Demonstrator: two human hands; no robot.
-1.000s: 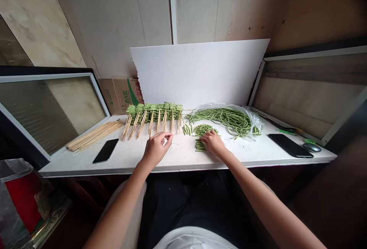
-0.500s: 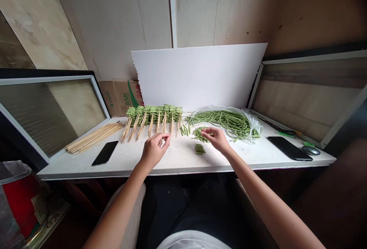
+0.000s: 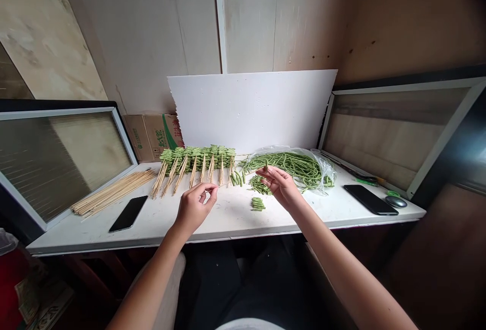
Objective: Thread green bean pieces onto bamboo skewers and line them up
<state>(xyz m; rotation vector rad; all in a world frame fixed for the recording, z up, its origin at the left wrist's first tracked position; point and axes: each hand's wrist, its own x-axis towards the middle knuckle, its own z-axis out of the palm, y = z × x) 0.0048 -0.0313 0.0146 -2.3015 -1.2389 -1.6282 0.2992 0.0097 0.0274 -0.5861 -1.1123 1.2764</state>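
Observation:
My left hand point(image 3: 197, 206) pinches a thin bamboo skewer point(image 3: 224, 184) that points right. My right hand point(image 3: 279, 184) holds a short piece of green bean point(image 3: 266, 166) between thumb and fingers, close to the skewer's far end; whether the tip is in the bean I cannot tell. Below the right hand lie a heap of cut bean pieces point(image 3: 258, 186) and a neat row of pieces point(image 3: 258, 204). A few longer pieces point(image 3: 238, 178) lie to the left of the heap. Behind my left hand, skewered beans point(image 3: 197, 158) are stacked in bundles with their sticks towards me.
Loose skewers point(image 3: 114, 192) and a phone point(image 3: 128, 213) lie on the left of the white table point(image 3: 228, 226). Long beans point(image 3: 292, 165) fill a clear plastic bag at the back right. Another phone point(image 3: 370, 199) and a mouse point(image 3: 395, 201) are on the right. A white board point(image 3: 250, 112) stands behind.
My right hand has risen slightly from the heap of cut beans with a bean piece now showing in its fingers. The left hand still holds the skewer. The view has shifted a little.

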